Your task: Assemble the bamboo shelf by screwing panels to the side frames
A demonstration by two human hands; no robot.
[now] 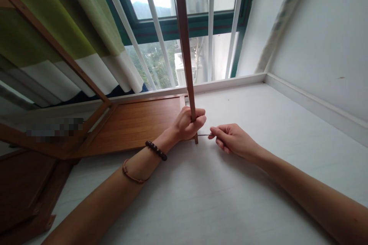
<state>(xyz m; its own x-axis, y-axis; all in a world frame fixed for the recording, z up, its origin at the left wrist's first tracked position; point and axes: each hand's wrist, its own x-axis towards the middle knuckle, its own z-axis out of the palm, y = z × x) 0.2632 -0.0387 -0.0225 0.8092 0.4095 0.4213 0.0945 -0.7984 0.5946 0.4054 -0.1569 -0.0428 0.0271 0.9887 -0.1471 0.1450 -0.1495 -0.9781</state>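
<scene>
My left hand [189, 123] is closed in a fist around a long, narrow wooden post [185, 46], low down near its bottom end. The post stands almost upright, leaning slightly. Just left of it lies a brown wooden panel [143, 120], whose right end reaches the post behind my left hand. Between the thumb and fingers of my right hand [227, 137] is a thin metal rod [204, 135], possibly a hex key. Its far tip meets the side of the post just below my left fist; the rest is hidden in my fingers.
More of the wooden frame [57, 46] rises at the left, with another dark panel [23, 187] below. Beyond are a striped curtain [86, 38] and a barred window [161, 26]. A white wall [324, 53] bounds the pale floor [201, 199] on the right.
</scene>
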